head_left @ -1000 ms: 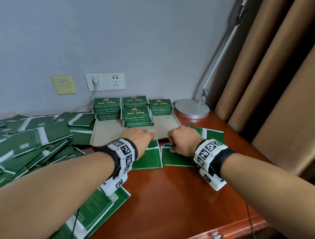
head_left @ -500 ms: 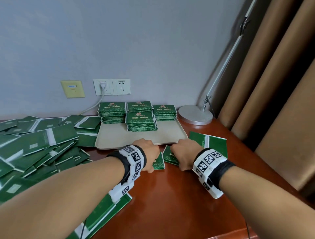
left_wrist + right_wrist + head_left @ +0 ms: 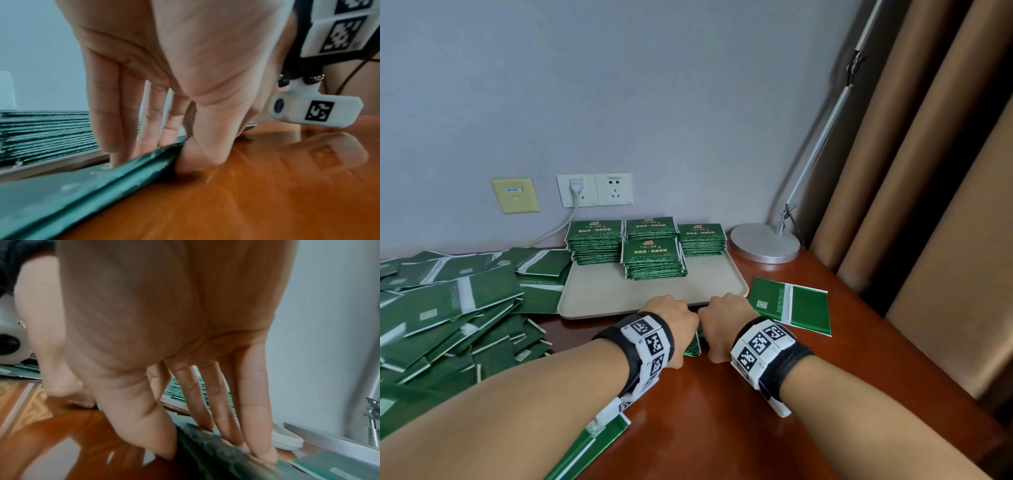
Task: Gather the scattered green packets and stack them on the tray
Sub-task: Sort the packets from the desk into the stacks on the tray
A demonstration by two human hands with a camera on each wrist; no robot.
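Green foil packets (a thin bundle) are pinched by left hand and right hand before the beige plastic tray.

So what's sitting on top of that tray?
Four neat stacks of green packets sit at the back of the tray; its front part is bare. The front stack covers part of the one behind it, and the tray beneath them is hidden.

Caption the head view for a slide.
Both hands pinch green packets together on the table before the tray.
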